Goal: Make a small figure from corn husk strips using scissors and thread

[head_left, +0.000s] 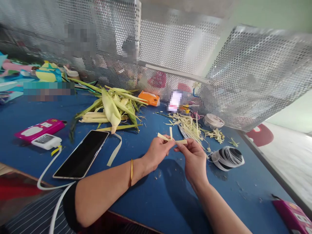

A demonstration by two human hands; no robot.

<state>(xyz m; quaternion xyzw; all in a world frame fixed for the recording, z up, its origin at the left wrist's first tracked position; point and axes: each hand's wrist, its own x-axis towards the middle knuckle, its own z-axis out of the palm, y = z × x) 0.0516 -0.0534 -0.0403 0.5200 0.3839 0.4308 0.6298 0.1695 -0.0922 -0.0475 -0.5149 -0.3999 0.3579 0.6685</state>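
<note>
Counter (151, 201) surface is solid blue; the husk pile (110, 107) on it is green to pale yellow, and the strips (172, 139) are cream. Phone (81, 155) screen is black, power bank (39, 129) magenta, box (149, 98) orange. Tape roll (227, 157) shows black and white streaks; the bangle (131, 173) is gold and the sleeve (36, 213) dark with thin white stripes.

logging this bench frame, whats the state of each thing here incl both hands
left hand: shut on the leaf strips, above the table
right hand: pinching the same strips
leaf strips: crossed, held off the table
phone: screen dark, lying flat
leaf pile: loose, heaped on the table
tape roll: lying on its side
power bank: cable plugged in
</note>
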